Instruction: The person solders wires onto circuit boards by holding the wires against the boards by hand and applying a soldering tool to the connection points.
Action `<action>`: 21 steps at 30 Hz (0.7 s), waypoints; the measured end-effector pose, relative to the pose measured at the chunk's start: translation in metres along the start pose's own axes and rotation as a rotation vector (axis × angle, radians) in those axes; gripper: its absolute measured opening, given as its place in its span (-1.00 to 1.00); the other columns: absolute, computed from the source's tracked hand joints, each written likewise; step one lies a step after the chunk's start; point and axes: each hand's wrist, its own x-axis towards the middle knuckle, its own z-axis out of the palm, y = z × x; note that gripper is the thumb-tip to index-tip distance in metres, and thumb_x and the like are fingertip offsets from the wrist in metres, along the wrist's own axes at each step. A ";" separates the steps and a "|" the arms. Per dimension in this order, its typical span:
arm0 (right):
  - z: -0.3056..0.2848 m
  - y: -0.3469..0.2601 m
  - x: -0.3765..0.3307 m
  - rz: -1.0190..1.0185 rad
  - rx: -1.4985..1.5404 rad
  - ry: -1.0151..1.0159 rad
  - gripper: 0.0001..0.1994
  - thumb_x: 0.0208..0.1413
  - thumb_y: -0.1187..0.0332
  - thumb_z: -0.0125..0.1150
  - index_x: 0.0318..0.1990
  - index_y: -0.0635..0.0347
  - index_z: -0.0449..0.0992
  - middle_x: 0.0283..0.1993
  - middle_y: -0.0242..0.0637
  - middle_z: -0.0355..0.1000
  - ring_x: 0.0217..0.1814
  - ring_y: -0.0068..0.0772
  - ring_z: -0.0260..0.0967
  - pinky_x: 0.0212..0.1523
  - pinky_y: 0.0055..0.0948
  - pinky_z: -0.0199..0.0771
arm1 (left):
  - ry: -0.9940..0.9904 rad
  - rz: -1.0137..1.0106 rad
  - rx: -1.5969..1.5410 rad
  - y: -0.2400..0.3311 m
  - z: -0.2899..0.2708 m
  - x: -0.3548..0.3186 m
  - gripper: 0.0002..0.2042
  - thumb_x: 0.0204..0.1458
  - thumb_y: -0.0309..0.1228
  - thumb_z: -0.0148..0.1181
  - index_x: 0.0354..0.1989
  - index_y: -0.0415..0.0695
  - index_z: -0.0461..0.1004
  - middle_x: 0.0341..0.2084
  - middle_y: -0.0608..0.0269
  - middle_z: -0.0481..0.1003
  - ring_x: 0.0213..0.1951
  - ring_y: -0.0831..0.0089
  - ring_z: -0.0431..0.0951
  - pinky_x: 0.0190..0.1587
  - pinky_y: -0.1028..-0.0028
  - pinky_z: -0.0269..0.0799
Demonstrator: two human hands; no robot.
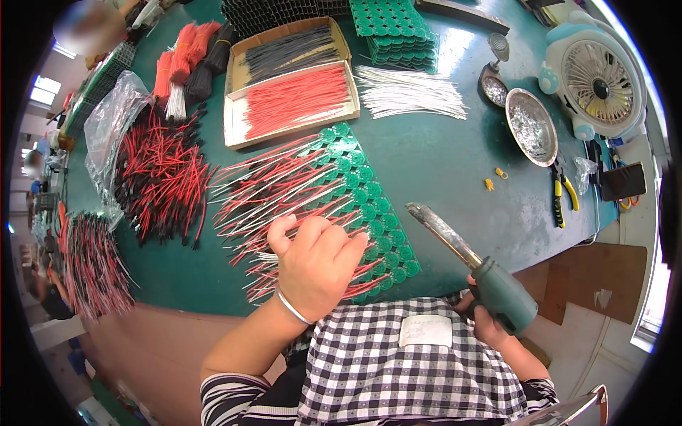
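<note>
My right hand (489, 328) is wrapped round the green handle of a soldering iron (455, 245), whose metal tip points up and left over the table. My left hand (318, 259) is above a sheet of joined round green circuit boards (389, 238), its fingers curled; whatever they pinch is hidden beneath them. Red, white and black wires (273, 181) run in rows leftward from the boards, and part of them pass under my left hand. A white bangle circles that wrist.
Boxes hold red wires (298, 99) and black wires (284, 57); white wires (412, 92) lie beside them. A stack of green boards (398, 35) stands behind. At right are a metal bowl (531, 128), cutters (561, 195) and a fan (597, 85). Wire piles (160, 174) lie left.
</note>
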 end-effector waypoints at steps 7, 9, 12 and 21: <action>-0.011 0.003 -0.006 -0.050 -0.011 -0.070 -0.81 0.11 0.27 0.11 -0.32 0.21 0.52 -0.59 -0.38 0.47 -0.55 -0.38 0.43 -0.45 -0.43 0.42 | 0.027 -0.015 -0.058 0.003 -0.003 0.001 -0.85 -0.20 -0.49 0.29 -0.39 0.00 0.60 -0.56 0.50 0.34 -0.35 0.48 0.38 0.01 0.17 -0.03; -0.019 -0.005 0.000 -0.111 -0.081 -0.132 -0.72 0.11 0.21 0.13 -0.18 0.24 0.49 -0.52 -0.33 0.48 -0.50 -0.35 0.41 -0.35 -0.41 0.40 | 0.026 -0.022 -0.082 0.006 -0.007 0.002 -0.84 -0.21 -0.49 0.29 -0.39 -0.01 0.60 -0.56 0.51 0.34 -0.35 0.48 0.38 0.01 0.17 -0.03; -0.018 -0.012 0.002 -0.214 -0.159 -0.173 -0.72 0.10 0.25 0.14 -0.14 0.25 0.50 -0.40 -0.28 0.51 -0.42 -0.29 0.44 -0.30 -0.39 0.43 | -0.005 0.010 -0.074 0.013 -0.010 -0.002 -0.83 -0.22 -0.50 0.28 -0.38 0.00 0.59 -0.57 0.51 0.33 -0.35 0.48 0.38 0.00 0.17 -0.03; -0.017 -0.014 0.003 -0.261 -0.282 -0.233 -0.77 0.02 0.33 0.18 -0.16 0.19 0.54 -0.15 -0.23 0.50 -0.12 -0.14 0.41 -0.08 -0.24 0.37 | -0.007 0.027 -0.064 0.012 -0.001 -0.008 -0.85 -0.20 -0.48 0.27 -0.39 0.02 0.59 -0.58 0.52 0.31 -0.36 0.51 0.38 0.03 0.16 -0.05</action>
